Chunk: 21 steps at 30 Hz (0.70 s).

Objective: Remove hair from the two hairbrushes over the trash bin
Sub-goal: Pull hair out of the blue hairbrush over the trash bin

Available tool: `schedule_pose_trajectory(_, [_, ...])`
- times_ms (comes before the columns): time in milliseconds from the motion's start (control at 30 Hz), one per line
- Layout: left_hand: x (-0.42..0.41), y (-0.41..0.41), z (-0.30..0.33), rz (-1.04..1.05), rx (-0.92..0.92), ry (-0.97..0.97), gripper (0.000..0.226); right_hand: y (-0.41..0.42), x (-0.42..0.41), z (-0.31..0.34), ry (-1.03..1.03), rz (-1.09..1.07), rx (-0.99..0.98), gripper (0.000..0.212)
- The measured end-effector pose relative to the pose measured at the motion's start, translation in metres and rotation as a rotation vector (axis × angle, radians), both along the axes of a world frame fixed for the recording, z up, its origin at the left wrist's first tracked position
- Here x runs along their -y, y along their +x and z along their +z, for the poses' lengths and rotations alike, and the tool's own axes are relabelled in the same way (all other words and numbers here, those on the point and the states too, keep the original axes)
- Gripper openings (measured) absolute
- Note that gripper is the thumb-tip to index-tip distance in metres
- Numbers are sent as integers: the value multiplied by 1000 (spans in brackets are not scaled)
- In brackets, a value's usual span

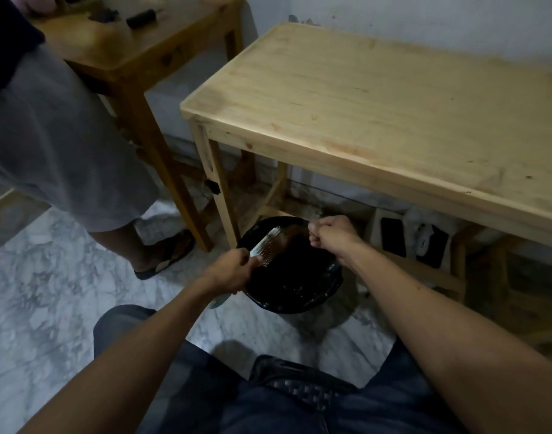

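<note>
A pale hairbrush (pixel 270 244) with fine bristles hangs over the trash bin (pixel 318 296), which is lined with a black bag. My left hand (pixel 231 272) is closed around the brush's handle, whose tip pokes out below my wrist. My right hand (pixel 329 234) is closed in a pinch just right of the brush head, over the bin's far rim; a blurred brownish tuft of hair seems to stretch between the bristles and my fingers. A second brush is not in sight near the bin.
A light wooden table (pixel 393 120) stands right behind the bin, one of its legs (pixel 218 198) beside the rim. Another person (pixel 58 136) in grey shorts and a sandal stands at left by a darker table (pixel 137 45) bearing small dark objects. Marble floor all around.
</note>
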<state>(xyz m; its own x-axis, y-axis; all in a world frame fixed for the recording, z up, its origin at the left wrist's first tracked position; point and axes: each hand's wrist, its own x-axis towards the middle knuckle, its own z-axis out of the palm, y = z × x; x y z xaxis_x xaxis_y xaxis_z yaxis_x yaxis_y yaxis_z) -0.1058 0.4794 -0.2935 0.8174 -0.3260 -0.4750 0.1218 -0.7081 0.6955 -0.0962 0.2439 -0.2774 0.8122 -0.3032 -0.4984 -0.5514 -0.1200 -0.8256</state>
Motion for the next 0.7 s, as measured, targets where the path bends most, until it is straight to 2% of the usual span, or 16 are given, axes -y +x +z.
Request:
schedule_pose_trajectory(100, [-6,-1,-4,12,46,59,43,-2,4,-2,-117,11,2,24])
schedule_pose_trajectory(200, [-11,0,-2,29,81,129,37,1,11,-5,-178,-37,17,18])
schedule_pose_trajectory(367, [-24,5,-3,266,109,220,35,7,31,-2,-265,-160,-12,20])
schedule_pose_trajectory(500, [-18,3,-4,337,54,139,36,3,34,1,-258,-143,-19,16])
schedule_pose_trajectory(700, [1,-4,-5,437,-51,-175,43,-9,5,2,-30,33,12,17])
